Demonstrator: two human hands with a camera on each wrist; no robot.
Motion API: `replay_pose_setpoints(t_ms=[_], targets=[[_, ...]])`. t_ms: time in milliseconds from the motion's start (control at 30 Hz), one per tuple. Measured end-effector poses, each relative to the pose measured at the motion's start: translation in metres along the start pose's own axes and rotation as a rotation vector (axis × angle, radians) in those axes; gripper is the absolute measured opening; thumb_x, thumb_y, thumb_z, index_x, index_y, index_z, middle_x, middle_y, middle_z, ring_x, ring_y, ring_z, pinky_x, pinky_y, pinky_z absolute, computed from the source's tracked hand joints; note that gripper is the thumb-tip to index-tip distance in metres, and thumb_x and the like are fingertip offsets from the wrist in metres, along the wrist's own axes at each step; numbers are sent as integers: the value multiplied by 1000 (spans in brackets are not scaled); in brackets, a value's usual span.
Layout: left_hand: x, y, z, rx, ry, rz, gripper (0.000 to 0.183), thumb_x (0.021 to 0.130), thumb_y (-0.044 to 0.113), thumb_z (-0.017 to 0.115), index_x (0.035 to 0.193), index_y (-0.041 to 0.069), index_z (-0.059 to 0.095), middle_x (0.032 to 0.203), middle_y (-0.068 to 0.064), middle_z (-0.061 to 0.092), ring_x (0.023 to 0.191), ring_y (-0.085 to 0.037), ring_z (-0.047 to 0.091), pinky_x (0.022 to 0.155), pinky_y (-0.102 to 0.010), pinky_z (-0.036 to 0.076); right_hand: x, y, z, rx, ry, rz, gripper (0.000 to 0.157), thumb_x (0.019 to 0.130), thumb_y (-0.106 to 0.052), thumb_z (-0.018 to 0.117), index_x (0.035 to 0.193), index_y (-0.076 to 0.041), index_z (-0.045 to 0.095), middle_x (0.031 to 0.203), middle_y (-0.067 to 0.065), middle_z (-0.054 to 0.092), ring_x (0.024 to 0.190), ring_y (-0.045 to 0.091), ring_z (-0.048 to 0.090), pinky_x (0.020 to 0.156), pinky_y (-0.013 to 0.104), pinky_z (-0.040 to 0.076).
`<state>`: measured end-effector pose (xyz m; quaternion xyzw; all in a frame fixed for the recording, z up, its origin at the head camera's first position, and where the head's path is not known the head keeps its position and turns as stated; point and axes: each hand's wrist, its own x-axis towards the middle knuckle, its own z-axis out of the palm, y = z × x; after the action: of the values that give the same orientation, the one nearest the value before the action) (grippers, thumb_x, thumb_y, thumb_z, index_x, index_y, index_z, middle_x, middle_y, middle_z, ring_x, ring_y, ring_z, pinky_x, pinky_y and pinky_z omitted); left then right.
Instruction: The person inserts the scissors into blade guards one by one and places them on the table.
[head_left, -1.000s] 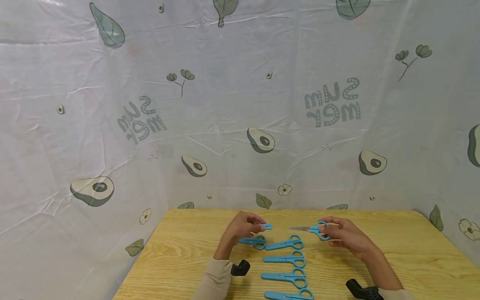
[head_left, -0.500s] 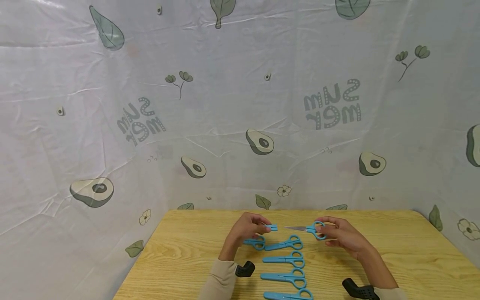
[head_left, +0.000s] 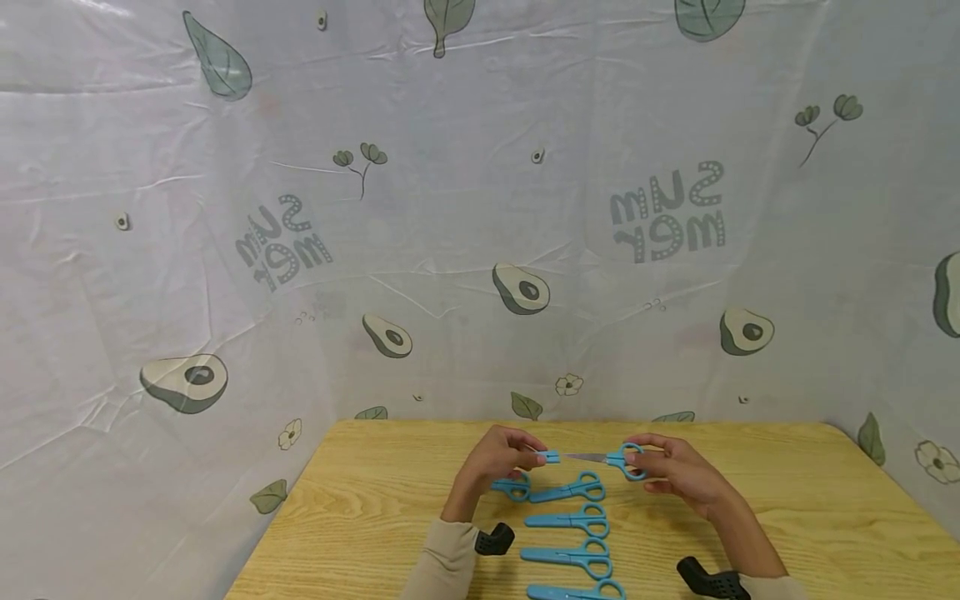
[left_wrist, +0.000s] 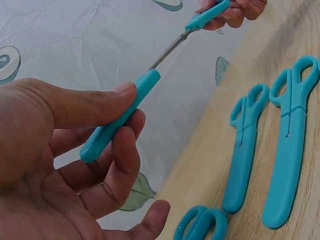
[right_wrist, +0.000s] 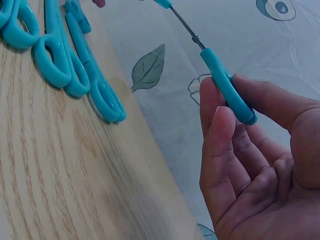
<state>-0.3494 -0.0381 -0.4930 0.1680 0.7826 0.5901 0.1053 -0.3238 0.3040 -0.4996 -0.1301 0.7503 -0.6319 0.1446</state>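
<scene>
My left hand [head_left: 495, 462] pinches a blue scissors cover [left_wrist: 125, 112] between thumb and fingers, its mouth turned to the right. Facing it, my right hand [head_left: 690, 479] holds a pair of scissors [right_wrist: 222, 82] by the blue handles. The bare metal blades point left, and in the left wrist view the tip is at the mouth of the cover, seemingly just inside. Both are held above the table. Below the hands lie several more blue scissors with covered blades, such as one covered pair [head_left: 567, 520] in the middle of the column.
The light wooden table [head_left: 360, 517] carries the covered scissors in a rough column, handles to the right. One covered pair [head_left: 516, 487] lies left of the column, partly behind my left wrist. A patterned sheet [head_left: 450, 217] hangs behind the table's far edge.
Both hands have drawn together: the left with the cover slightly to the right, the right with the scissors to the left. The gap between blade tip and cover has closed.
</scene>
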Motion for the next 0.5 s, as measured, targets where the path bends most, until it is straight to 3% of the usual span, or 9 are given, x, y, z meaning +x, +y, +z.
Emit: replay_pose_setpoints(t_ms=[267, 400, 500], targets=[[-2, 1, 1, 5, 0, 1, 14, 96, 17, 83, 108, 9, 84, 89, 0, 76, 97, -48, 70, 71, -40, 60, 3, -1, 8, -16, 11, 13, 62, 111, -29, 62, 157, 7, 41, 103, -4, 77, 97, 15, 74, 80, 32, 63], [0, 0, 1, -15, -15, 9, 14, 96, 16, 82, 108, 8, 83, 86, 1, 75, 76, -32, 65, 63, -33, 53, 3, 0, 11, -7, 7, 13, 62, 111, -29, 62, 156, 8, 41, 103, -4, 76, 96, 13, 74, 79, 31, 63], [2, -1, 3, -25, -24, 15, 13, 97, 15, 81, 107, 8, 83, 85, 2, 74, 70, -22, 57, 60, -31, 48, 4, -2, 14, -6, 12, 9, 63, 110, -28, 63, 156, 9, 41, 102, -4, 76, 95, 12, 73, 78, 30, 63]])
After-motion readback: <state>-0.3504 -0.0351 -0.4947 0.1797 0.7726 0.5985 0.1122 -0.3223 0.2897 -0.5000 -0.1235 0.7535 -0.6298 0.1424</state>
